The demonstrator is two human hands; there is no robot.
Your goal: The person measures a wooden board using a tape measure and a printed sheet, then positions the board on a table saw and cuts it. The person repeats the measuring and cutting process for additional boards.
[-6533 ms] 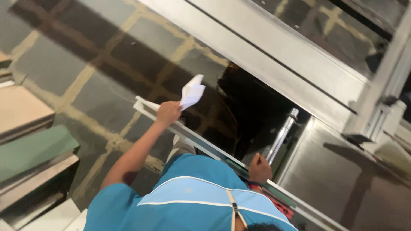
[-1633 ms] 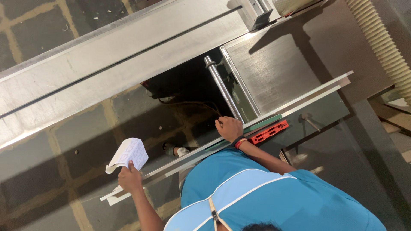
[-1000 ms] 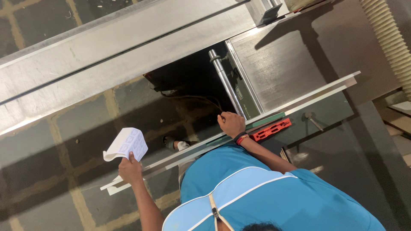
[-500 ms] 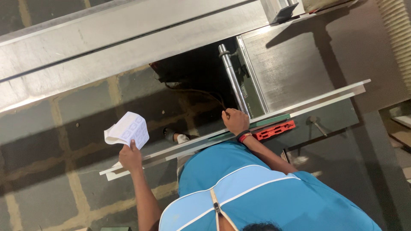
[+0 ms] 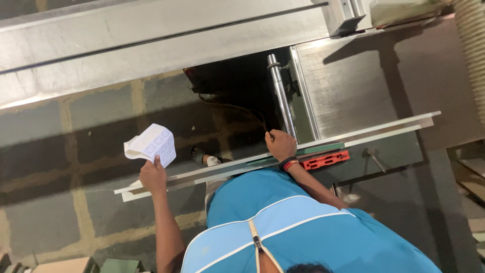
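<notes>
My left hand [image 5: 153, 177] is raised and holds a curled white sheet of paper [image 5: 151, 144] with a grid of small rectangles on it. My right hand [image 5: 280, 145], with bands on the wrist, is curled over the far edge of a long white strip [image 5: 384, 129] lying across the machine in front of me. The end of a thin dark cable [image 5: 237, 108] lies just above its fingers. A green strip [image 5: 323, 149] and a red plastic piece [image 5: 326, 160] sit beside that wrist. My blue shirt fills the bottom of the view.
A grey metal machine table [image 5: 384, 76] lies right, with a round steel rod [image 5: 280, 96] along its edge and a dark gap beside it. A long metal beam [image 5: 151, 45] crosses the top. A ribbed hose [image 5: 472, 40] hangs far right. My sandalled foot [image 5: 204, 157] stands on the tiled floor.
The view has turned and drifted, so the machine now sits further right. Both hands keep their hold; the paper stays raised in my left hand.
</notes>
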